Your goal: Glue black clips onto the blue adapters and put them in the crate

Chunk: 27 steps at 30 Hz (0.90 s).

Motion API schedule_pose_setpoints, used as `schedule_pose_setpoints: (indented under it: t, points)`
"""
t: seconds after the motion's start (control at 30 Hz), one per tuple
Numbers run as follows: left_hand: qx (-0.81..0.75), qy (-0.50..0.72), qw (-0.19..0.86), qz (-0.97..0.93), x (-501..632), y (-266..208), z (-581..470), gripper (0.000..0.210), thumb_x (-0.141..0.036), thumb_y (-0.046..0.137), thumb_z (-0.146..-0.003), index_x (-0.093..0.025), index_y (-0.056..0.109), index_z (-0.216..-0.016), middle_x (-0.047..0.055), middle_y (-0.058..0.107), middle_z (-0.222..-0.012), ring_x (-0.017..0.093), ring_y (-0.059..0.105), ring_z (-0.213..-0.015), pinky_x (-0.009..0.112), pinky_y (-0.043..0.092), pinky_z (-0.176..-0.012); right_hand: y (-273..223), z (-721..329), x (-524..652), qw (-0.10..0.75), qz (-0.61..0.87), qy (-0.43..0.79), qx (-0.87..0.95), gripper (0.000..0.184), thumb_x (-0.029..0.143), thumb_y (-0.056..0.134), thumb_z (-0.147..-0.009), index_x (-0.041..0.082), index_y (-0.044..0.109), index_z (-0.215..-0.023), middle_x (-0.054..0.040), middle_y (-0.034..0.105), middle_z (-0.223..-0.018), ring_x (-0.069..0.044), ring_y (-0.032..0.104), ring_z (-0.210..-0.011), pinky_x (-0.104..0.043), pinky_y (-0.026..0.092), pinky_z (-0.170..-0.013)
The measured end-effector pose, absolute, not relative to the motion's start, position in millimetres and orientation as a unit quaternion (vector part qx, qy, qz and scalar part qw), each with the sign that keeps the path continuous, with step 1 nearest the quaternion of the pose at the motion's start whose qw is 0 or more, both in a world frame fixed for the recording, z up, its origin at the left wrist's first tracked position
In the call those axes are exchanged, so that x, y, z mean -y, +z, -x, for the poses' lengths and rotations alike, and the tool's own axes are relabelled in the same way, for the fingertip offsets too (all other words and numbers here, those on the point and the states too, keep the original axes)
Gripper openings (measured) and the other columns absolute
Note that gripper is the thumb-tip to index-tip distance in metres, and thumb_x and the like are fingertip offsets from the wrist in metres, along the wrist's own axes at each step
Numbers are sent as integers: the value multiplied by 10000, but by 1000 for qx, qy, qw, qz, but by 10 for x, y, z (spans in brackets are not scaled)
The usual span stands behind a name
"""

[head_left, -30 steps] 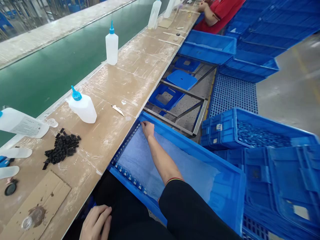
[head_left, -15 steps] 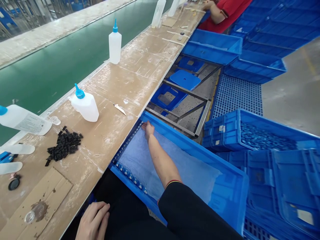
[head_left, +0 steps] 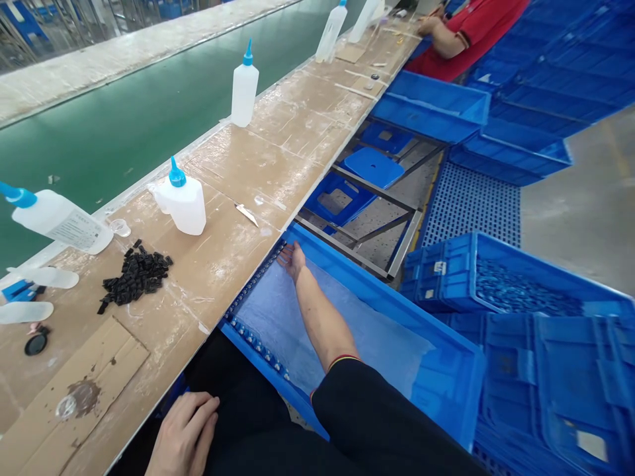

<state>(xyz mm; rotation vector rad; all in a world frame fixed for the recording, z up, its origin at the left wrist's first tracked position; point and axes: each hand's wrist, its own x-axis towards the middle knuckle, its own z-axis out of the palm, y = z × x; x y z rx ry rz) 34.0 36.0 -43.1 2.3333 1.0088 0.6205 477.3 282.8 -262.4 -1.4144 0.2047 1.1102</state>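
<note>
My right hand reaches into a blue plastic crate, its fingers spread beside a row of small dark parts along the table-side wall. I see nothing held in it. A second row of small blue parts with pale tips lines the crate's near side. A pale translucent sheet covers much of the crate floor. My left hand rests on my dark-clothed leg beside the table edge, fingers loosely stretched and holding nothing visible.
On the brown-covered table are a pile of black pieces, white bottles with blue nozzles, a knife and stained cardboard. Other blue crates stand right. A person in red sits farther along.
My right hand's fingers, closer together at the row's far end before, are now more spread. The view has shifted slightly. My left hand stays on my leg.
</note>
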Motion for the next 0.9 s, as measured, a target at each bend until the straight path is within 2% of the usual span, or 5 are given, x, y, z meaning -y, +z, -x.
schedule_pose_setpoints:
  t: [0.9]
  points:
    - [-422, 234, 263, -836, -268, -361, -293, 177, -194, 546, -1033, -217, 666, -1161, 81, 713, -1022, 186, 715, -865, 284, 615, -755, -2417, -4647, -2687, 621, 620, 475, -68, 412, 494, 610, -1012, 172, 623, -1268, -86, 673, -1210, -206, 683, -1002, -413, 602, -869]
